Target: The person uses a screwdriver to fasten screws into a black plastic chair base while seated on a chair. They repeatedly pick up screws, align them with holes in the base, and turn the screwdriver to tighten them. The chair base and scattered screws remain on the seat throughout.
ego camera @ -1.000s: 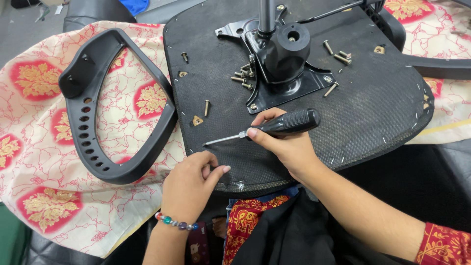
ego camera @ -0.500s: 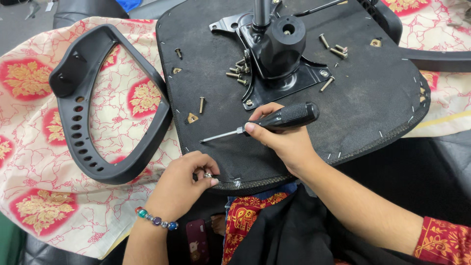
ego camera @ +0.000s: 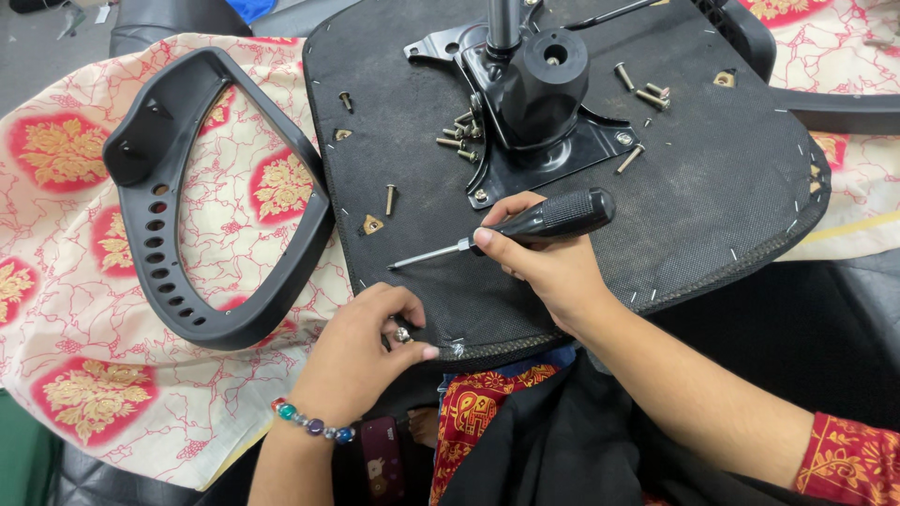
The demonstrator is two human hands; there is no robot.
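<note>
An upturned black chair seat point(ego camera: 712, 197) lies in front of me, with a black metal mechanism plate point(ego camera: 539, 141) bolted at its middle. My right hand point(ego camera: 548, 262) grips a black-handled screwdriver point(ego camera: 553, 217), its shaft pointing left just above the seat fabric. My left hand point(ego camera: 361, 351) pinches a small silver screw point(ego camera: 402, 334) at the seat's near edge. A black plastic armrest point(ego camera: 187, 197) lies to the left on the patterned cloth.
Several loose bolts point(ego camera: 457, 131) lie beside the mechanism, more bolts point(ego camera: 642, 94) to its right, one screw point(ego camera: 390, 199) near a small triangular bracket point(ego camera: 372, 225). A cream and red floral cloth point(ego camera: 84, 309) covers the surface. A second armrest point(ego camera: 834, 108) shows at right.
My left hand has closed its fingertips on the screw at the seat's edge. The right hand with the screwdriver has stayed about where it was.
</note>
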